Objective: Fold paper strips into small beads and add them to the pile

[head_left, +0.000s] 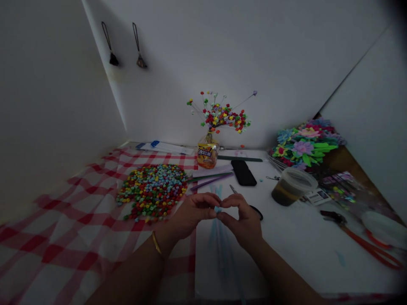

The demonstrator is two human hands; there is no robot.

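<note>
A small light-blue folded paper star [218, 209] is pinched between both hands, above the white work surface. My left hand [190, 213], with a gold bangle at the wrist, grips it from the left, thumb and fingertips closed on its edge. From the opposite side, my right hand [244, 222] pinches the same piece between thumb and index finger. Pale blue paper strips [219, 250] lie lengthwise under the hands. Behind my right hand is a pair of scissors [233, 189], largely hidden. A big heap of multicoloured paper stars [155, 190] lies to the left.
A bottle [207, 154] with star-tipped wires stands at the back, near a black phone [243, 173]. On the right are a lidded tub of dark liquid [292, 187], orange-handled pliers [359, 239] and fuzzy flowers [303, 146]. A red-checked cloth [85, 254] covers the left side.
</note>
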